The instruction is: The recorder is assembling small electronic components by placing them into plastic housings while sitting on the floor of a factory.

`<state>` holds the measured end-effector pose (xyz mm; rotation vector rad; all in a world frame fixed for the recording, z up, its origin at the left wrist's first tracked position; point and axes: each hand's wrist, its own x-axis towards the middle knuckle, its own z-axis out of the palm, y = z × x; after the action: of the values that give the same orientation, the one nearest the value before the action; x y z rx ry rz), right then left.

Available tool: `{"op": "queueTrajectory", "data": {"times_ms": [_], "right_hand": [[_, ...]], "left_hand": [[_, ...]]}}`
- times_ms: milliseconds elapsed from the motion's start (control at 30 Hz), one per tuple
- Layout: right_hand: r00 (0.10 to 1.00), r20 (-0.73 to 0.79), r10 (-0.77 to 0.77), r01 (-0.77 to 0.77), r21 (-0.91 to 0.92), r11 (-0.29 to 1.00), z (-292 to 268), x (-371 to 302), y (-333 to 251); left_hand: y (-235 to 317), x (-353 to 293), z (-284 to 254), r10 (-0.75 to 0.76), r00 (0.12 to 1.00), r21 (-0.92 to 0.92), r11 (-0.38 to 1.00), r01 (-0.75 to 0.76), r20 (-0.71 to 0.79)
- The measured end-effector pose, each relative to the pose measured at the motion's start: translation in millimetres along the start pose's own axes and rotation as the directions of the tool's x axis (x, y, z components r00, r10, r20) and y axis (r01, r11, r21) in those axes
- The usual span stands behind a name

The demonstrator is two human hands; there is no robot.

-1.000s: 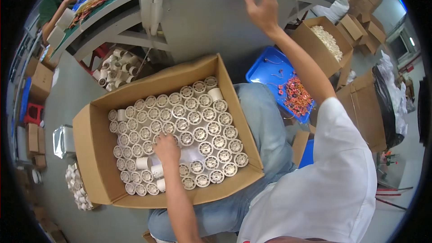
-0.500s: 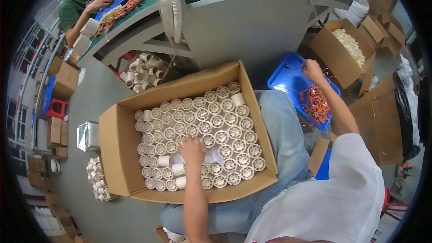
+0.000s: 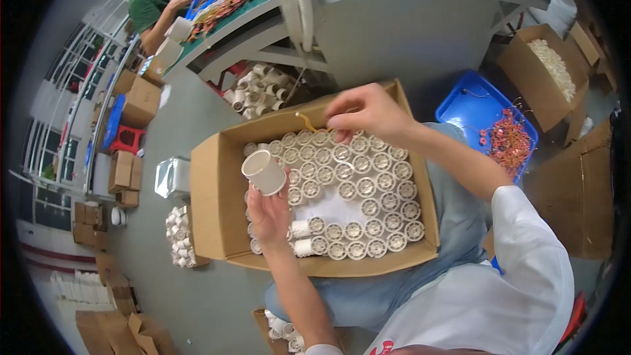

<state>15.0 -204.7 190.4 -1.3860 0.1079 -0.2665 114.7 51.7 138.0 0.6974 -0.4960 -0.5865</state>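
Observation:
My left hand (image 3: 268,218) grips a white plastic cup-shaped housing (image 3: 264,172), its open mouth tilted up. Above the box, my right hand (image 3: 374,117) has its fingers pinched together on a short wire lead; a yellow wire (image 3: 306,122) with a pale tip sticks out to the left. What is at the lead's other end is hidden by the fingers. Below both hands, a cardboard box (image 3: 208,200) on my lap holds rows of white round housings (image 3: 353,230), mostly with slotted ends up. Two of them lie on their sides near the front.
To the right, a blue tray (image 3: 460,106) holds tangled red-orange wire leads (image 3: 509,144). Beyond it stands a cardboard box of small cream parts (image 3: 552,69). A grey-sided bench (image 3: 407,43) blocks the far side. A co-worker (image 3: 158,3) handles wires at far left.
My left hand has lifted a housing from the box. My right hand has come from the blue tray to above the box with a wire lead. The view has shifted.

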Motion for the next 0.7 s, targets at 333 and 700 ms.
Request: {"op": "queueTrajectory", "data": {"times_ms": [333,700], "right_hand": [[0.919,0.287,0.27,-0.377,0.447,0.811,39,33,53],[0.969,0.22,0.115,-0.153,0.167,0.974,37,19,46]], "left_hand": [[17,-13,-3,0.121,0.985,0.501,0.864,-0.044,-0.122],[-9,-15,25,-0.226,0.971,0.674,0.706,0.216,-0.075]]}}
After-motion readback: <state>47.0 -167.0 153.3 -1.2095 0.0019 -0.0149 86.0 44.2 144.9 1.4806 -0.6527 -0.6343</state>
